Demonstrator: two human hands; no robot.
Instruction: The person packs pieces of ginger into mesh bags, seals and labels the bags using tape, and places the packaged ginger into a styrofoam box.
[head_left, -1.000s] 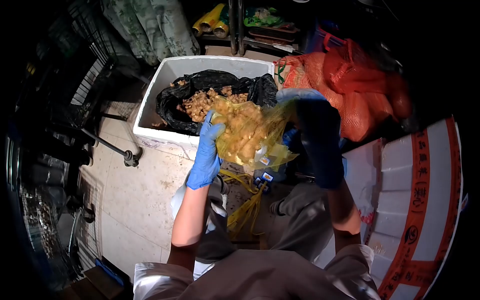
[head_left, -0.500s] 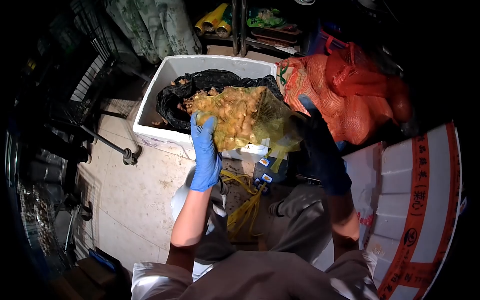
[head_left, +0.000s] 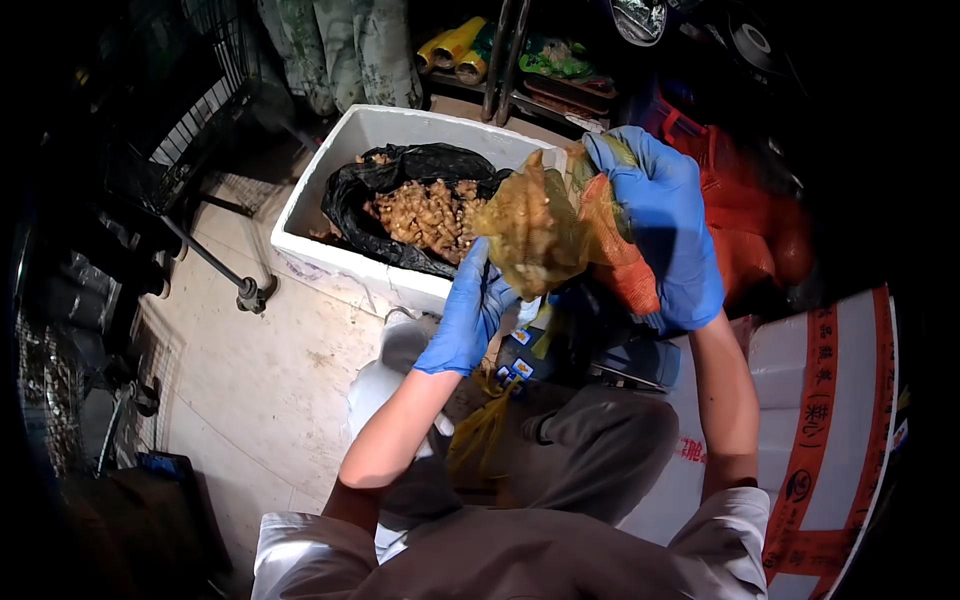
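Observation:
A yellow mesh bag [head_left: 533, 228] filled with ginger-like roots hangs between my two blue-gloved hands. My left hand [head_left: 472, 308] cups the lower left side of the bag, its fingers partly hidden beneath it. Closed round the gathered end of the mesh, my right hand [head_left: 665, 215] is at the upper right. Left of the bag is a white foam box [head_left: 350, 262], lined with a black plastic bag [head_left: 345, 195] that holds many loose ginger roots [head_left: 430, 215].
Red mesh sacks [head_left: 745, 225] lie behind my right hand. A white carton with red tape [head_left: 835, 420] stands at the right. Yellow straps [head_left: 482, 430] hang between my legs. A metal rack leg [head_left: 215, 265] juts in from the left.
The mesh bag has moved right and been lifted off the box, uncovering the loose roots. My right hand has risen into the light and closed on the mesh end.

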